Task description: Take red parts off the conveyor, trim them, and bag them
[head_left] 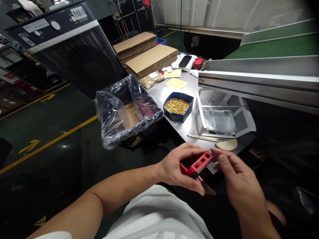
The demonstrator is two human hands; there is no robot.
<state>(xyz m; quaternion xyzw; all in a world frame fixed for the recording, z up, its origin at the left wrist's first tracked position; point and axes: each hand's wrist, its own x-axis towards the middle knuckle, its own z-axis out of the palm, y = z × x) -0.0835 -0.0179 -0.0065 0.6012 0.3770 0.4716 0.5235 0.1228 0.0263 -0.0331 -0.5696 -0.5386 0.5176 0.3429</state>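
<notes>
Gripping a red case (pixel 203 162) in the left hand (pixel 174 166), wrapped between thumb and fingers, small cut-outs along one side. Holding the right hand (pixel 241 179) half curled, fingertips right by the case's corner; can't tell whether touching it or pinching something thin. Looks like mid-air fiddling with the case, at a guess. Probably calls for keeping the left grip steady and lining up the right fingertips with that corner. Working just off the near edge of the tabletop (pixel 185 128), so pretty free below. Watch for the pale strip (pixel 203 137) and tan piece (pixel 226 144) lying close to that edge, though. Then straight into the blue tray (pixel 174 117) of gold pieces (pixel 177 105) and the white bin (pixel 200 116), with only a narrow gap between. Hemmed in by a plastic-lined crate (pixel 109 132) on the left and a conveyor (pixel 279 48) on the right.
</notes>
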